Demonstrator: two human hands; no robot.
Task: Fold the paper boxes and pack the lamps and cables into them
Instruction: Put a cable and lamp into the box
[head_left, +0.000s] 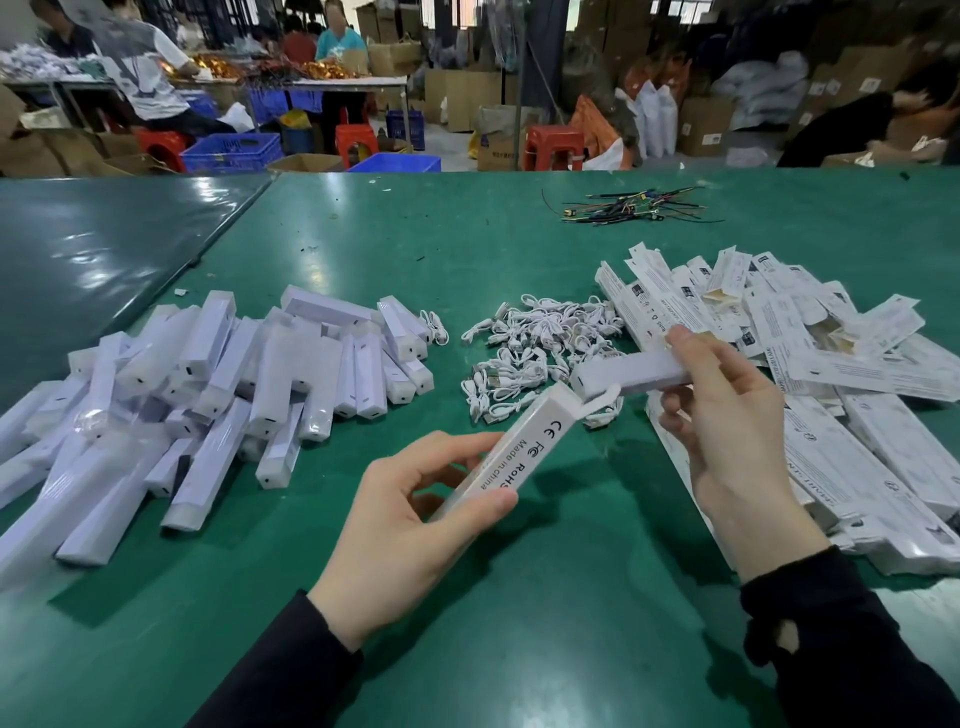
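Note:
My left hand (410, 525) grips a folded white paper box (524, 447) printed "CE FC RoHS Made in China", its open end tilted up and to the right. My right hand (727, 431) holds a wrapped white lamp (628, 373) lying level, with its left end close to the box's open flap. A heap of wrapped lamps (208, 395) lies on the left of the green table (571, 597). In the middle sits a pile of coiled white cables (535, 348). Flat printed box blanks (810, 364) are piled on the right.
A bundle of dark loose wires (639, 205) lies far back on the table. Beyond the table's far edge stand blue crates (231, 151), red stools (553, 148), cardboard cartons and several people at another table.

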